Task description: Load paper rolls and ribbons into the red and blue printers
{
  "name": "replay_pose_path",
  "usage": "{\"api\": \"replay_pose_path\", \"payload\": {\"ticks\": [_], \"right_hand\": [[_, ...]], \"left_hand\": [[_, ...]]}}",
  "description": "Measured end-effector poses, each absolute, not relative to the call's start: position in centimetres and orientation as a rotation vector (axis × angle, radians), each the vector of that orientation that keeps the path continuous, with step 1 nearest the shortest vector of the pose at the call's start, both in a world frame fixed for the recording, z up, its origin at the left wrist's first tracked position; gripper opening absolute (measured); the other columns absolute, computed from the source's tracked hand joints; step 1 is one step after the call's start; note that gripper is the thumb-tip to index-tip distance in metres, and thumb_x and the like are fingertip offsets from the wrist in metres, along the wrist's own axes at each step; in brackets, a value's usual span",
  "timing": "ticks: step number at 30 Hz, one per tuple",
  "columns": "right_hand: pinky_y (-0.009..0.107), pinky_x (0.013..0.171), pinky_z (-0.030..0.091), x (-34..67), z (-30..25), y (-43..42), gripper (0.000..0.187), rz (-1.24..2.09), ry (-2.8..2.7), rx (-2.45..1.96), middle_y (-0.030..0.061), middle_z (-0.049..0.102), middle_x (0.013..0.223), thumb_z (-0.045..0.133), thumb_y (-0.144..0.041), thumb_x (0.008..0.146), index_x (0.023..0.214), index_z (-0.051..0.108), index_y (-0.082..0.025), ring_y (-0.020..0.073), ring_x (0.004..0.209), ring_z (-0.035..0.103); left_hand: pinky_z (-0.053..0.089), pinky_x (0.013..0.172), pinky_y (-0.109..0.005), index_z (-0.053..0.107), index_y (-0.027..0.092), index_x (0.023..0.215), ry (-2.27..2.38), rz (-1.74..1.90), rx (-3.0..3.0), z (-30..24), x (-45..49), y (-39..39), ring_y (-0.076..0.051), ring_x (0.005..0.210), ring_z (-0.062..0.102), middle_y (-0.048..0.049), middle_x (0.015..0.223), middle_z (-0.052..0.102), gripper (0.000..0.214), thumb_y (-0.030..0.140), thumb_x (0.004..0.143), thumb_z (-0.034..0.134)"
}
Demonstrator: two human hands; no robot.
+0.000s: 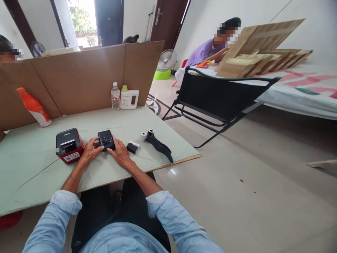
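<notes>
A small black boxy device, which looks like a portable receipt printer (105,140), sits on the pale green table (86,175). My left hand (91,149) grips its left side, and my right hand (121,151) holds the right side, thumbs at the near edge. Just left of my left hand stands a larger red and black printer (69,144) with a white label on its front. To the right of my right hand lies a small black block with a white end (133,147), perhaps a battery. Beyond it are a white paper roll (143,136), a second roll (150,132) and a black strap (160,147).
A cardboard screen (86,75) borders the table's far side. Before it stand an orange bottle (34,107), a clear water bottle (115,96) and a white jug (129,99). Right of the table are a black folding chair (218,93) and a person in purple (202,52) near cardboard boxes (237,66).
</notes>
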State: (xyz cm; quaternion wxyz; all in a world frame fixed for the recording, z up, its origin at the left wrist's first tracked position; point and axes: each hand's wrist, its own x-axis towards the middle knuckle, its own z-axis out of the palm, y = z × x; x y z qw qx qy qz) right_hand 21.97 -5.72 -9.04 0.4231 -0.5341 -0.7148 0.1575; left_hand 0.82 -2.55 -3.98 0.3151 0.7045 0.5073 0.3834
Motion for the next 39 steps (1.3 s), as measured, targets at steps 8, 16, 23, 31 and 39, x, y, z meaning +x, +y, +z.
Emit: {"api": "replay_pose_path", "payload": {"ticks": [8,16,23,31,39], "right_hand": [[0.054,0.116,0.048,22.0,-9.2,-5.9,0.071,0.375,-1.792,-1.318,0.0195,0.061,0.148,0.066,-0.036,0.096,0.161,0.043,-0.017,0.035,0.135,0.058],[0.055,0.116,0.048,22.0,-9.2,-5.9,0.071,0.395,-1.786,-1.324,0.0181,0.061,0.148,0.066,-0.036,0.096,0.161,0.043,-0.019,0.0345,0.135,0.058],[0.054,0.117,0.047,22.2,-9.1,-6.0,0.07,0.407,-1.784,-1.291,0.0171,0.06,0.149,0.065,-0.036,0.097,0.162,0.043,-0.02,0.034,0.136,0.057],[0.054,0.116,0.048,22.1,-9.0,-6.0,0.071,0.411,-1.773,-1.305,0.0176,0.061,0.148,0.066,-0.035,0.096,0.161,0.044,-0.02,0.0339,0.134,0.058],[0.053,0.115,0.049,22.0,-8.8,-5.9,0.073,0.411,-1.777,-1.336,0.0181,0.061,0.147,0.068,-0.033,0.094,0.161,0.044,-0.018,0.0337,0.134,0.058]], "left_hand": [[0.059,0.087,-0.039,0.074,0.017,0.127,1.367,1.046,2.045,-4.7,0.7,-2.4,-0.03,0.109,0.07,-0.0152,0.13,0.071,0.058,0.04,0.076,0.084],[0.059,0.094,-0.038,0.08,0.016,0.115,1.568,1.039,1.716,-3.9,1.7,0.0,-0.025,0.099,0.073,-0.0112,0.117,0.079,0.035,0.013,0.083,0.065],[0.055,0.058,-0.025,0.073,0.018,0.135,1.552,0.993,1.467,-3.5,2.8,1.3,-0.017,0.071,0.07,-0.0112,0.122,0.078,0.053,0.012,0.082,0.066],[0.042,0.045,-0.019,0.07,0.018,0.141,1.508,1.015,1.344,-2.8,3.3,1.3,-0.009,0.059,0.059,-0.0114,0.136,0.074,0.066,0.003,0.077,0.059],[0.039,0.041,-0.016,0.071,0.019,0.137,1.396,1.085,1.155,-3.2,3.2,1.7,-0.005,0.054,0.055,-0.0121,0.137,0.073,0.071,0.001,0.069,0.062]]}}
